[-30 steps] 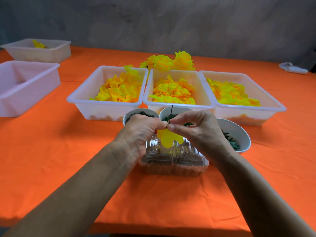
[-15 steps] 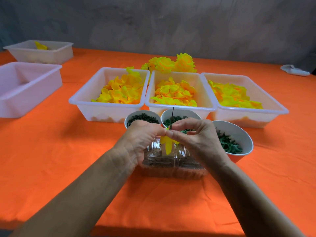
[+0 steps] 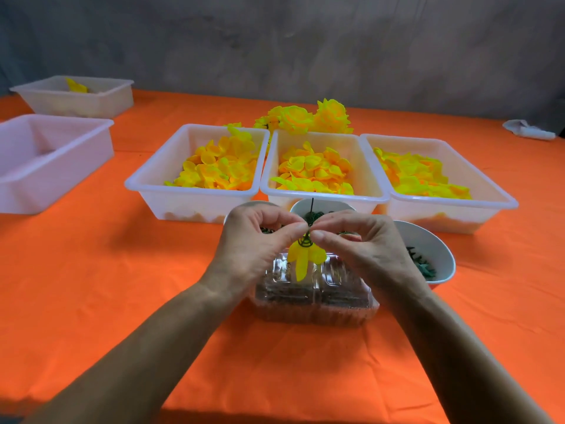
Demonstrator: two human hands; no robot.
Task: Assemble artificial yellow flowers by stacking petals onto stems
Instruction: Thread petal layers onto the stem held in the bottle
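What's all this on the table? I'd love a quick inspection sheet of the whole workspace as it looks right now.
Surface: table under an orange cloth.
Job's things: three white bins of yellow petals, left, middle, right; thin dark stem upright with yellow petals hanging below the fingers; finished flowers behind the bins; white bowls of green parts.
Clutter: clear plastic container beneath the hands; two more bins far left; white object far right.
Grippers: left hand and right hand both pinch the stem.
Cables: nothing seen.
Surroundings: grey wall.
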